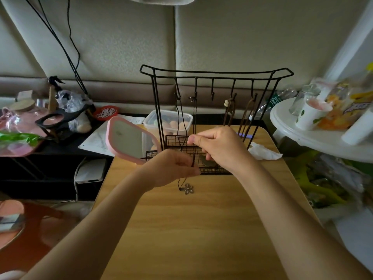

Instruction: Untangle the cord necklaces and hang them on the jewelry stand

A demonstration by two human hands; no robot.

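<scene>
1. While the right hand presses thumb to forefinger on a dark cord hanging from the second hook from the left of the jewelry stand, the left hand lies just in front of the stand's mesh base. Its fingers look fairly straight and the same cord runs down across them. I cannot tell whether it grips the cord or only supports it.
2. A flower pendant rests on the wooden table just in front of the stand, and its cord climbs to the stand's leftmost hook. Brown cord necklaces hang from the stand's two right-hand hooks. A green pendant sits low over the stand's mesh base, under the right hand.
3. Possible trouble, as I judge it:
   - A firm downward tug could slip the loop off its hook.
   - The same tug could rock the light wire stand.
   - The two dark cords on the stand's left side run close together, so a careless twist could cross them again.
   - The green pendant could snag in the stand's mesh.
4. Hard to make out:
   - The right hand hides whether the green pendant belongs to the pinched cord.
   - The lower ends of the brown necklaces vanish behind that hand.
   - The stand's middle hook looks bare, though thin cord would barely show there.
</scene>
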